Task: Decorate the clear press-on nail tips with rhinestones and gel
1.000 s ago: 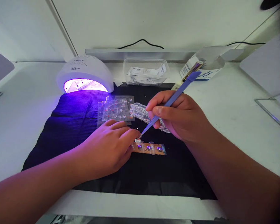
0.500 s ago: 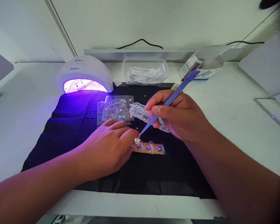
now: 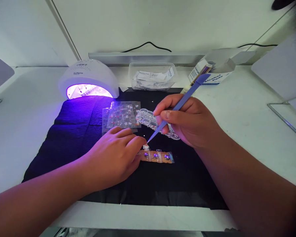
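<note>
My right hand (image 3: 185, 118) is closed in a pen grip on lavender tweezers (image 3: 180, 104), a flattened paddle at their upper end. Their point rests at a small white piece (image 3: 146, 147), perhaps a decorated nail tip, beside my left index fingertip. My left hand (image 3: 115, 156), its fingers bent down, grips the left end of a brown strip (image 3: 151, 157) with round shiny metal dots and clear plastic clips. Its fingertips are partly hidden. Behind my right hand lies a clear compartment case (image 3: 148, 120) of small gems; clear sticker sheets (image 3: 123, 115) are to its left.
A white nail lamp (image 3: 88, 77) glows purple at the back left. Beyond the black mat (image 3: 177, 184) stand a clear tub (image 3: 153, 77) of alcohol pad packets and an open alcohol pads box (image 3: 218, 78). Wire-edged panels stand at both sides.
The tweezers' tip and the white piece have shifted very slightly against each other, the piece now sitting a little higher above the strip. Both hands hold almost the same pose.
</note>
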A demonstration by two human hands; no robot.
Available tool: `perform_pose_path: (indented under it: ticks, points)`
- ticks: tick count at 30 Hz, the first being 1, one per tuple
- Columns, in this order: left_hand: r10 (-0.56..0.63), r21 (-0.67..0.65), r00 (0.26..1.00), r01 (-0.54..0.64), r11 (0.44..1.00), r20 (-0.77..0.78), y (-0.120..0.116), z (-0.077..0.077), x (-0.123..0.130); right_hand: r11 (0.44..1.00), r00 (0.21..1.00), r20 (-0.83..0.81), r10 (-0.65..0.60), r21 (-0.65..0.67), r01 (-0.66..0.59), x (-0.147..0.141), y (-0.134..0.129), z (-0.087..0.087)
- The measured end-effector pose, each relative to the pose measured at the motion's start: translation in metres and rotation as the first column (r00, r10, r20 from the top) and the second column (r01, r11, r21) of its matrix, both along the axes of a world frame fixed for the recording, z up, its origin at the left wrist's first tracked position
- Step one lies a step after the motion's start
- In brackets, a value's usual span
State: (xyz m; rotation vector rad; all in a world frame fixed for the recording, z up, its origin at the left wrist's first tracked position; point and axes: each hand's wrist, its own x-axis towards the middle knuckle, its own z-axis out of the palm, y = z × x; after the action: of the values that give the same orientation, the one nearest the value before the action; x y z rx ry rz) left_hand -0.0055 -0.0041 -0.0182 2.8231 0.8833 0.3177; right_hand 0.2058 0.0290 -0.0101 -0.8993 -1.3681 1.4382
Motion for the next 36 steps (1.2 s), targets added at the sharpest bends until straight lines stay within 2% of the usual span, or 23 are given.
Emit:
perform_pose_path:
  ticks: [5, 11, 26, 36]
  points:
    - [0.004, -0.012, 1.0, -0.005, 1.0, -0.023, -0.0003, 0.0016, -0.0007, 1.0, 1.0, -0.018, 0.007, 0.0, -0.007, 0.0001, -0.0002, -0.0011]
    - [0.014, -0.12, 1.0, -0.013, 0.993, 0.005, -0.0003, 0.0043, -0.003, 1.0, 1.0, -0.019, 0.011, 0.004, -0.011, 0.0002, -0.0005, -0.0009]
    - [-0.002, 0.002, 1.0, 0.002, 1.0, 0.02, -0.0012, 0.0001, -0.0027, 0.998, 0.997, -0.053, 0.064, 0.004, -0.064, -0.0009, 0.0017, -0.0021]
    - [0.021, 0.003, 1.0, -0.021, 1.0, -0.012, -0.0009, 0.0007, -0.0013, 0.998, 0.998, -0.023, 0.063, -0.006, -0.063, -0.0057, -0.003, -0.0026]
